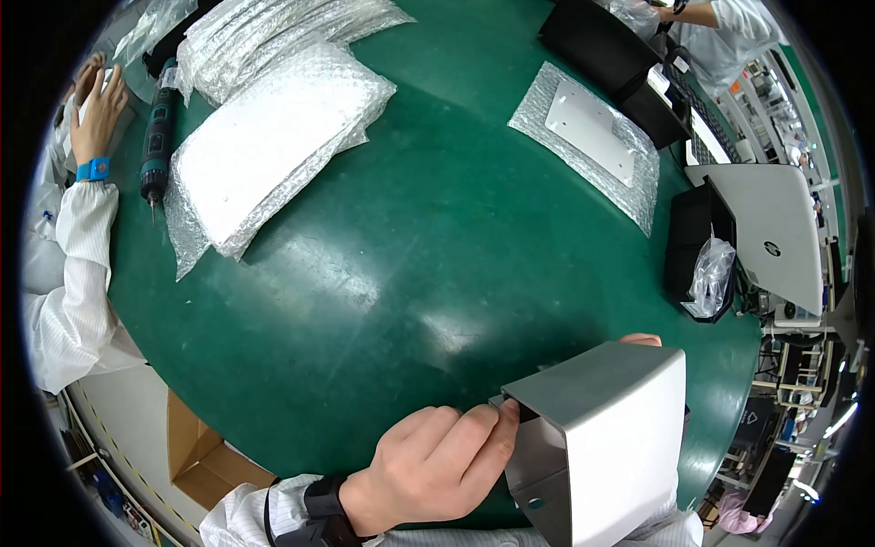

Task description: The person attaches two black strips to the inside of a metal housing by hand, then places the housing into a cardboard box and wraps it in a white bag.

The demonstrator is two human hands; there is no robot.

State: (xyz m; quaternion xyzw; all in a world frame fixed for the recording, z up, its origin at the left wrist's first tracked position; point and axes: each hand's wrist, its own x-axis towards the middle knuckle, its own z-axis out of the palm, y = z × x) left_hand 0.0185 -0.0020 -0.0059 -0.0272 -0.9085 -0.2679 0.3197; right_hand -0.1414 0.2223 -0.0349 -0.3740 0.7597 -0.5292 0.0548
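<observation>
A bent grey-white metal cover [609, 428] is held above the near edge of the green table [392, 273]. My left hand [433, 465] pinches its left edge, thumb and fingers pressed on the folded lip. My right hand [641, 340] is almost wholly hidden behind the cover; only a fingertip shows over its top edge, gripping it. A black band sits on my left wrist.
Stacks of bubble-wrapped white panels [264, 146] lie at far left beside an electric screwdriver [157, 137]. A white plate on bubble wrap [592, 128] lies far right. Black bins [697, 242] and a co-worker's hand with a blue wristband [96, 118] flank the table. A cardboard box [196, 451] sits below.
</observation>
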